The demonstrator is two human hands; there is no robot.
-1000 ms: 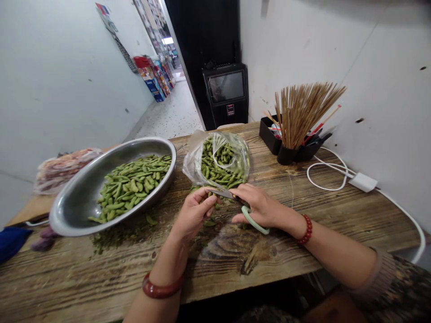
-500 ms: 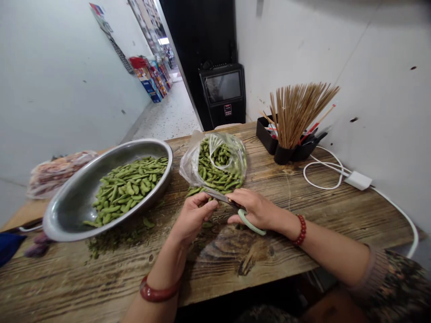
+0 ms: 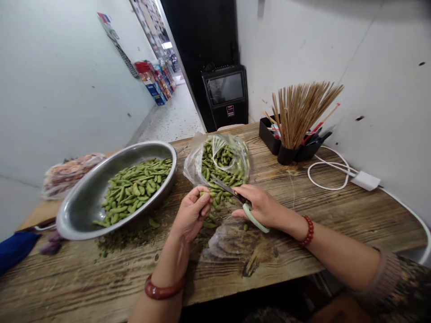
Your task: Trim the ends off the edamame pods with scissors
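Note:
In my right hand [image 3: 257,206] is a pair of scissors [image 3: 252,217] with pale green handles, its blades slightly parted and pointing up and left. My left hand [image 3: 193,213] is closed in a pinch on a green soybean pod [image 3: 203,194], mostly covered by the fingers. Just beyond both hands a clear plastic bag [image 3: 192,163] lies with its mouth towards me, full of pods [image 3: 218,154], several spilling onto the table. To the left, a large steel basin [image 3: 82,202] leans tilted and holds a heap of pods [image 3: 134,188].
Small green trimmings [image 3: 117,240] lie below the basin on the wooden table [image 3: 101,287]. At the back right stands a black holder [image 3: 286,154] of wooden skewers [image 3: 299,112], beside a white cable and adapter [image 3: 366,180]. A bag of reddish pieces [image 3: 72,172] sits behind the basin.
My hands have drawn apart a little, and the scissor blades have moved away from my left fingertips. The view has shifted slightly. The basin and bag stay in place.

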